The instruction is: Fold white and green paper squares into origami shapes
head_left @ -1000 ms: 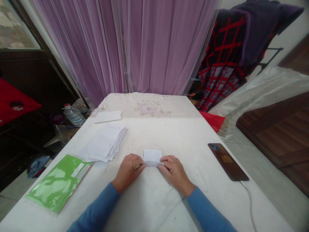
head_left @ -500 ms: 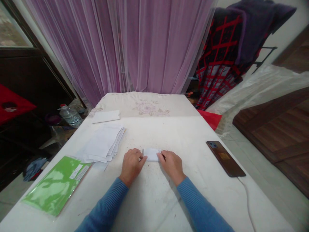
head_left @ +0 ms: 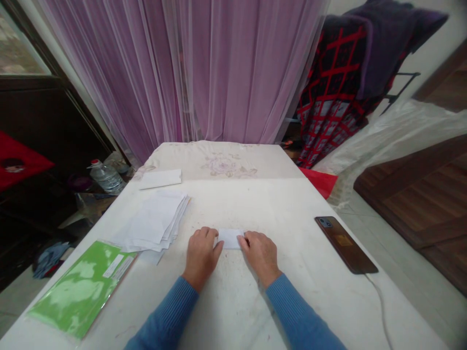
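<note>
A small folded piece of white paper (head_left: 229,239) lies flat on the white-covered table, between my two hands. At its left edge is my left hand (head_left: 203,253), with bent fingers and the thumb by the near left corner; its grip is light. My right hand (head_left: 260,251) pinches the right edge, its thumb on top of the paper and its other fingers curled behind. Left of my left hand is a loose stack of white paper sheets (head_left: 156,218).
A green packet in clear plastic (head_left: 80,287) lies at the table's left edge. Beyond the stack sits a flat white folded piece (head_left: 160,179). On the right, a brown phone (head_left: 345,245) has a cable attached. Purple curtains (head_left: 233,73) hang behind the table (head_left: 248,199).
My left thumb has drawn back slightly from the top of the folded paper to its left edge. The right hand keeps its pinch. The whole view has shifted slightly.
</note>
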A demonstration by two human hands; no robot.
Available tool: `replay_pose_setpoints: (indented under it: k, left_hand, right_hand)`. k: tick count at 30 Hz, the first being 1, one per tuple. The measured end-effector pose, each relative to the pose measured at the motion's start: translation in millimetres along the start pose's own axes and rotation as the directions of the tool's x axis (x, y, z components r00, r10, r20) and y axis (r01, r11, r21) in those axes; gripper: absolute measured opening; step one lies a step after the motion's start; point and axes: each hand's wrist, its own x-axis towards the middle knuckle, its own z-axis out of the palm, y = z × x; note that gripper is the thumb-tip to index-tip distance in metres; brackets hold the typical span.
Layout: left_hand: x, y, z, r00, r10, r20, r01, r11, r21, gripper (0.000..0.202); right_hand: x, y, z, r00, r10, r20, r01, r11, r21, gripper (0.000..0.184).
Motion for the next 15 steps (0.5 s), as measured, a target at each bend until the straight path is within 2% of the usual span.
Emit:
replay_pose_setpoints:
  k: [3, 5, 7, 15]
  left_hand:
    - [-4.3, 2.3, 3.6, 0.988, 0.154, -0.023, -0.154, 0.988, -0.029, 0.022]
    - [-7.7, 4.9, 8.0, 0.96, 0.281, 0.002, -0.28, 0.959, -0.049, 0.03]
    - [-11.3, 7.2, 13.5, 0.933, 0.359, 0.04, -0.356, 0.932, -0.067, 0.037]
    - [-22.2, 8.0, 25.2, 0.923, 0.379, 0.07, -0.375, 0.925, -0.068, 0.047]
  right_hand:
    - [0.2, 0.2, 0.2, 1.0, -0.003, -0.003, 0.003, 1.0, 0.006, 0.028]
    - [0.2, 0.6, 0.4, 1.0, -0.011, -0.002, 0.011, 1.0, 0.008, 0.029]
    - [0.4, 1.4, 0.6, 1.0, -0.021, -0.002, 0.021, 1.0, 0.011, 0.03]
    - [0.9, 3.0, 0.3, 1.0, -0.003, -0.016, 0.003, 1.0, 0.02, 0.027]
